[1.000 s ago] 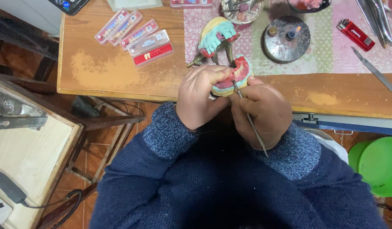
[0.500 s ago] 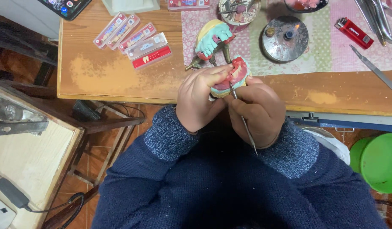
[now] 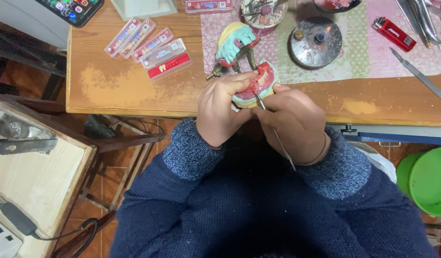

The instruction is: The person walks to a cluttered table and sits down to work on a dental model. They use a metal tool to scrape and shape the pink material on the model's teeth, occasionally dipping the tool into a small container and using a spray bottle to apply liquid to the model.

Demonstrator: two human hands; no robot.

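Near to far. Blue knit sleeves at 6 o'clock, both forearms angled up to the bench edge. Left hand (image 3: 220, 112) closed around a dental model (image 3: 257, 87), pink wax over a pale green base, held just off the front edge of the wooden bench (image 3: 134, 91), at 12 o'clock from the wrists. It is cupped from the left, likely to steady it and tilt the wax face up toward the eyes. Right hand (image 3: 294, 122) pinches a thin metal wax tool (image 3: 274, 131) pen-style; grip closed on the shaft. The tool's long axis runs from 5 o'clock, where the handle end sticks out past the wrist, to 11 o'clock, tip on the pink wax. Tip contact looks real but it is small, hard to be sure.

Just beyond, at 12 o'clock, a second model on an articulator (image 3: 234, 45), teal and cream. At 10 o'clock, tooth-card strips (image 3: 149, 45). At 1 o'clock a round metal lid (image 3: 316, 42) on a patterned cloth (image 3: 373, 57), then a red lighter (image 3: 394, 33) and a knife (image 3: 417, 72) at 2 o'clock. Green tub (image 3: 428, 179) at 4 o'clock, below bench level.
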